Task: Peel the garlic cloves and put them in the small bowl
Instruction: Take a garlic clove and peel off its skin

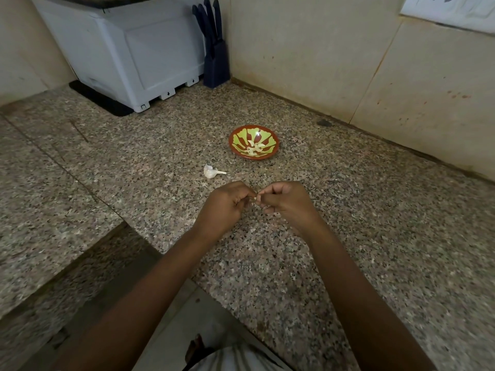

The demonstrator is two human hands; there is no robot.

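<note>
Garlic clove (255, 200): I see it caught between both hands, held just above the granite countertop (334, 236), near the bowl's side of the slab. Only a pale sliver shows between the fingertips, so I cannot tell how much skin is off.

Left hand (227, 203): fingers curled in, thumb and forefinger pinching the clove's left end.

Right hand (286, 199): fingers also curled, thumb and forefinger tips nipping the clove's right end. The two hands meet knuckle to knuckle.

Small bowl (271, 137): red-brown with green leaf pattern, upright on the counter beyond the hands and apart from them. Peeled cloves (254, 149) lie heaped in its bottom.

Garlic bulb (211, 171): a white remnant with its stalk pointing right, lying on the counter between the bowl and the left hand, touching neither.

Farther back: a dark knife block (215, 65) stands in the corner against the tiled wall (321, 62). Just beside it is a white appliance (139, 54) sitting on a black mat (101, 99).
</note>
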